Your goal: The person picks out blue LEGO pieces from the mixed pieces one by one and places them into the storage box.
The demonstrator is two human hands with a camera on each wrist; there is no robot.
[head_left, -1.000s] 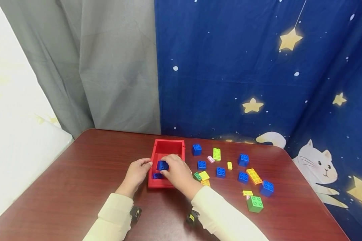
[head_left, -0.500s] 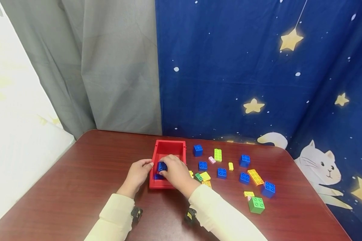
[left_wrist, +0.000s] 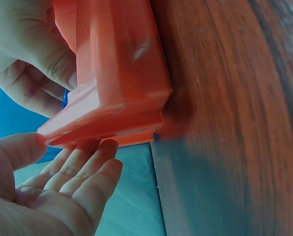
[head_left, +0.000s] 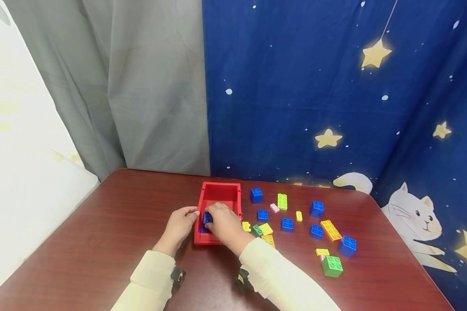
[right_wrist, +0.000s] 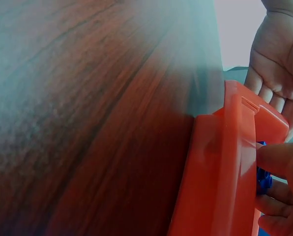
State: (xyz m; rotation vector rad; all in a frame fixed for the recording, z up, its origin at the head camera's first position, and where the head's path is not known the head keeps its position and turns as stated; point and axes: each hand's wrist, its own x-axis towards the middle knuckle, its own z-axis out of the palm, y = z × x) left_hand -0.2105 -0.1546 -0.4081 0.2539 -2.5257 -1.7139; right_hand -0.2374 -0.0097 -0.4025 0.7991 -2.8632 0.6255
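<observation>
In the head view, a red box (head_left: 221,185) stands open-topped near the middle of the table. My right hand (head_left: 225,222) reaches into its left part and pinches a blue brick (head_left: 208,217) between thumb and fingers. Another blue brick (head_left: 204,230) lies just in front of it inside the box, partly hidden. My left hand (head_left: 179,224) is at the box's left wall. In the left wrist view, the left thumb (left_wrist: 26,150) touches the rim and the nearly straight fingers (left_wrist: 95,179) rest against the outside wall. The right hand hides much of the box's inside.
Loose bricks spread right of the box: several blue ones (head_left: 287,224), a lime one (head_left: 282,201), an orange one (head_left: 331,230), a large green one (head_left: 332,266), and small yellow and pink pieces. A yellow brick (head_left: 246,226) sits close beside the box. Curtains hang behind the table.
The right hand has shifted slightly left inside the box with the blue brick, closer to the left wall. The left hand stays at the box's side. The whole view has drifted slightly.
</observation>
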